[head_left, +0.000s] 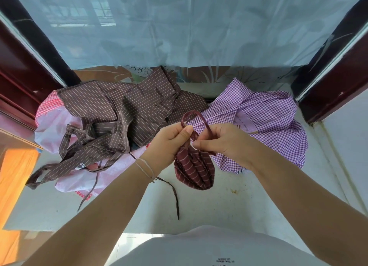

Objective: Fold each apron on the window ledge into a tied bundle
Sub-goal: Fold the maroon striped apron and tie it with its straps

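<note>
Mid-frame, the left hand (175,138) and right hand (223,142) pinch the strap (196,116) of a maroon bundle (192,170), knot unfinished. The brown apron (119,110) and checked apron (268,114) behind lie unfolded.

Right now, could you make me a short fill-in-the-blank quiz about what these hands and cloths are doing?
1. Both hands pinch the dark red ____ above the maroon striped bundle.
2. The purple checked apron lies to the ____ of the bundle.
3. The brown apron has thin pale ____.

Missing: strap; right; stripes
</note>
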Demonstrator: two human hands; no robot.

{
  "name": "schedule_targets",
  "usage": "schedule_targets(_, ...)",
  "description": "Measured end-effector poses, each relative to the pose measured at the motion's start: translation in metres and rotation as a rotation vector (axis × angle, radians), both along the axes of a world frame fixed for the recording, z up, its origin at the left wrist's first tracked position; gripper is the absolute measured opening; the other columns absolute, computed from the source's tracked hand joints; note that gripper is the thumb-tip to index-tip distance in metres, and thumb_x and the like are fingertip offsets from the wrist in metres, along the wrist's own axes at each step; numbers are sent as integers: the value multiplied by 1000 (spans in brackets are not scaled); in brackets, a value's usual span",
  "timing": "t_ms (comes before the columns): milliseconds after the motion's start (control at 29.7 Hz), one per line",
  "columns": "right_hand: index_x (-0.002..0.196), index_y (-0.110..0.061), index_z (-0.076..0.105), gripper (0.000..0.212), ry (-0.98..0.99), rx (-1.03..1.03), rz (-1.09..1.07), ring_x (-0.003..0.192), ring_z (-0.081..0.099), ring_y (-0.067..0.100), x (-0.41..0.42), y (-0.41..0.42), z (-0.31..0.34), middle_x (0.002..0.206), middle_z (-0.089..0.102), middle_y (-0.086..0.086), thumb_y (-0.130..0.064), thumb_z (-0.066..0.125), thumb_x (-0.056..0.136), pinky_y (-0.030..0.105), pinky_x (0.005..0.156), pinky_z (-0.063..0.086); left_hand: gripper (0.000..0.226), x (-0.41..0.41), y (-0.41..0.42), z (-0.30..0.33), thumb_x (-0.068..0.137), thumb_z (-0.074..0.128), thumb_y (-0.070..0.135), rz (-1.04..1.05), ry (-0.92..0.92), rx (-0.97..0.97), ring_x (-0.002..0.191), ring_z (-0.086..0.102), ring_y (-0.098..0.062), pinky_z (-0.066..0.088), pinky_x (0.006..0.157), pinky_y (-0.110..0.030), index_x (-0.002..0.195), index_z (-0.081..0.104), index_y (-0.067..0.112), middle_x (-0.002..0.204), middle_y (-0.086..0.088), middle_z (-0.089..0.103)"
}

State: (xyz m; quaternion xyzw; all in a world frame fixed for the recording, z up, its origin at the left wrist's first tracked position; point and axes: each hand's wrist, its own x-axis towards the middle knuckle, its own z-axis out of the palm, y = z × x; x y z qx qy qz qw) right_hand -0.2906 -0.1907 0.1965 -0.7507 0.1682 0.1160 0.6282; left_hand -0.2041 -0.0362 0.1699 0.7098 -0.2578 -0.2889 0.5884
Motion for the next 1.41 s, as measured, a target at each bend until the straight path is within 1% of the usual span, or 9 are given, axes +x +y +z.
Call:
schedule_targets(336, 105, -12, 60, 16, -79, 26, -42, 84, 67, 25, 3, 12, -3, 93, 68, 13, -5, 50, 95, 38, 80, 57, 20, 0, -5, 11, 88, 54, 35, -95, -58, -37, 60, 56, -15, 52, 69, -41, 82, 63, 18, 55, 9, 57)
schedule_targets(538, 105, -6, 56, 19, 54, 112, -49, 88, 56, 28, 8, 14, -1, 94, 57, 19, -18, 44, 97, 54, 96, 46, 15, -3, -5, 10, 92, 54, 26, 15, -140, -49, 56, 55, 0, 48, 63, -22, 82, 65, 22, 57, 16, 60)
schedule_targets(639, 97, -14, 65, 34, 59, 361, -10, 83, 59, 20, 6, 8, 0, 88, 61, 9, -27, 34, 103, 43, 85, 52, 28, -2, -2, 10, 89, 56, 36, 50, -152, -71, 56, 52, -11, 48, 63, -38, 87, 67, 10, 55, 9, 56)
schedule_targets(740, 67, -18, 63, 51, 45, 526, -85, 64, 51, 12, 2, 6, -3, 66, 53, -2, -24, 29, 104, 27, 65, 51, 27, -3, -1, 15, 94, 55, 31, 84, -199, -106, 52, 48, -11, 45, 58, -32, 89, 68, 9, 54, 7, 52)
schedule_targets(908, 63, -11, 43, 44, -92, 602, -273, 58, 37, 18, 4, 17, -8, 62, 36, 4, -36, 40, 99, 30, 61, 36, 21, -6, -6, 19, 96, 54, 29, 267, -321, -178, 76, 60, -5, 48, 73, -25, 92, 72, 18, 77, 14, 62)
schedule_targets(1008, 84, 8, 50, 52, -183, 658, -283, 67, 45, 29, 5, 23, -13, 69, 41, 16, -43, 53, 93, 37, 73, 45, 22, -10, -11, 20, 94, 54, 26, 346, -470, -208, 96, 60, -14, 49, 87, -27, 96, 73, 15, 95, 6, 63)
schedule_targets(1143, 119, 15, 49, 65, -224, 738, -378, 91, 53, 41, 6, 24, -14, 93, 48, 28, -37, 68, 83, 52, 93, 45, 24, -13, -14, 20, 95, 51, 31, 438, -482, -238, 90, 63, -19, 52, 83, -42, 89, 71, 18, 89, 6, 68)
schedule_targets(1244, 120, 18, 47, 58, -241, 753, -462, 97, 57, 39, 9, 19, -18, 101, 56, 26, -28, 60, 88, 49, 93, 49, 26, -16, -16, 19, 96, 50, 30, 516, -336, -331, 85, 67, -20, 55, 80, -42, 88, 71, 17, 86, -1, 72)
schedule_targets(1412, 89, -1, 55, 15, -257, 692, -559, 63, 58, 21, 15, 22, -16, 73, 51, 10, -14, 49, 95, 30, 61, 55, 26, -25, -19, 23, 99, 46, 19, 601, -333, -486, 82, 66, -24, 53, 77, -34, 84, 67, 15, 86, -7, 70)
